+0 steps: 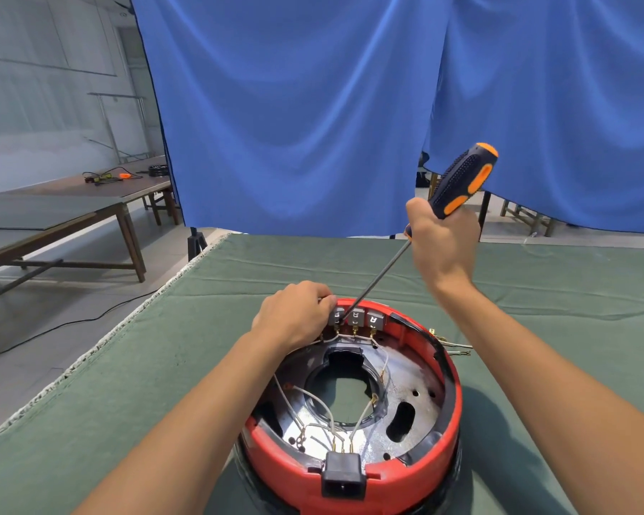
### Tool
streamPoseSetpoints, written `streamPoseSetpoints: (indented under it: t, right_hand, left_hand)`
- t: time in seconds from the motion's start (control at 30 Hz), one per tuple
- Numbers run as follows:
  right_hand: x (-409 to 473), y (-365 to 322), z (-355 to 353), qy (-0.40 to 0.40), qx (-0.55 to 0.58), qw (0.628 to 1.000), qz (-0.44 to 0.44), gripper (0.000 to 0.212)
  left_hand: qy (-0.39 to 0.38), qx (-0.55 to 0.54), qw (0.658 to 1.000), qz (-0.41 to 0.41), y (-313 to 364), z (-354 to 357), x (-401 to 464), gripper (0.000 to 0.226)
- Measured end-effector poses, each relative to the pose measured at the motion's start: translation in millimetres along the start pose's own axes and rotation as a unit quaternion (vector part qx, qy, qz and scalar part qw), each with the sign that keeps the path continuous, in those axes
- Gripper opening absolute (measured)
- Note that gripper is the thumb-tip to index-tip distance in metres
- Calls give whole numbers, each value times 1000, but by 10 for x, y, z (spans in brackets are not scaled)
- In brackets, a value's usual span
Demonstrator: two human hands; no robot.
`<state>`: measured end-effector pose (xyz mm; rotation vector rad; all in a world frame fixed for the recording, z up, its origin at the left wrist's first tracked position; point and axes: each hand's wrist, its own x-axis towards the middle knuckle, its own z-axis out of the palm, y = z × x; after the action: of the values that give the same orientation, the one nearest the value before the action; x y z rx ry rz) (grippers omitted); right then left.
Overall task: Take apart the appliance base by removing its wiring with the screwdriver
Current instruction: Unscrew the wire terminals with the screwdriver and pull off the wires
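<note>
A round red appliance base (450, 414) lies upside down on the green cloth, its metal plate and white wires (320, 399) exposed. Three grey terminal blocks (357, 317) sit on its far rim. A black power socket (343, 477) is on the near rim. My right hand (441, 239) grips the black and orange screwdriver (461, 184); its long shaft slants down with the tip at the leftmost terminal block. My left hand (294, 314) rests on the far left rim, fingers curled and pinching at that block.
Loose white wires with brass lugs (456, 347) lie on the green tablecloth (164, 366) right of the base. A blue curtain (313, 105) hangs behind the table. Wooden tables (90, 213) stand to the left, one carrying cables and tools.
</note>
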<state>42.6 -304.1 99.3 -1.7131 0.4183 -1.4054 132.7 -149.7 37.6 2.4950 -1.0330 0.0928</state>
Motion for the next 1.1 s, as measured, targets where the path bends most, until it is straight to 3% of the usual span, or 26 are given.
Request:
streamPoseSetpoints:
  t: [0.5, 0.73, 0.83, 1.1]
  right_hand:
    - [202, 51, 144, -14, 4, 998, 65, 31]
    - [-226, 17, -103, 65, 111, 991, 22, 25]
    - [-428, -20, -169, 63, 146, 987, -12, 25]
    - [-303, -7, -171, 39, 93, 995, -10, 24]
  left_hand:
    - [4, -4, 1000, 5, -4, 2, 16, 28]
    - [11, 0, 1000, 4, 1, 9, 12, 27]
    - [10, -1, 1000, 2, -1, 13, 7, 27]
    - [3, -7, 1000, 2, 9, 0, 6, 25]
